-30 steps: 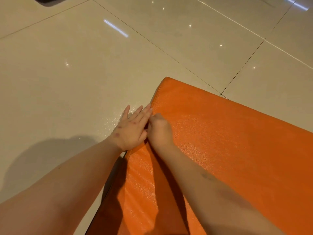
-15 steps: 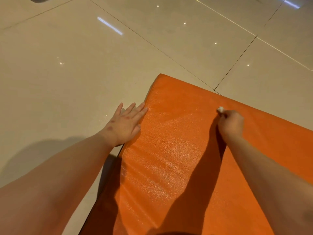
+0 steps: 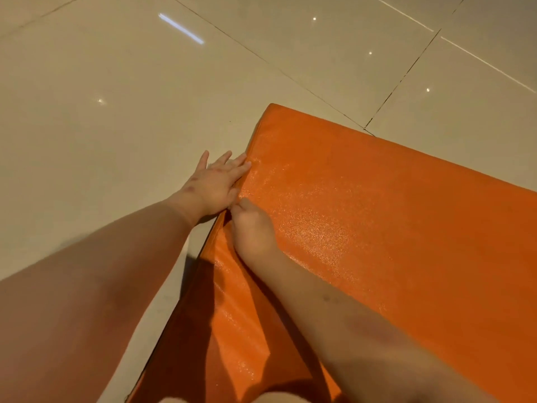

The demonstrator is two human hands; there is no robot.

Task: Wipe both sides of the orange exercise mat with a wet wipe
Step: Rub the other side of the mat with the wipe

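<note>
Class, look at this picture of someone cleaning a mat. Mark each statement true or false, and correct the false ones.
1. The orange foam exercise mat lies on a glossy beige tiled floor. True.
2. The left hand is a fist at the mat's middle. False: it lies flat, fingers straight, at the mat's left edge.
3. The right hand rests on the mat, close beside the left hand. True.
4. The mat is rolled into a tube. False: it lies spread flat.

Orange exercise mat (image 3: 392,228) — flat on the tiled floor (image 3: 116,126), glossy pebbled face up, far-left corner in view — runs off right and near.
</note>
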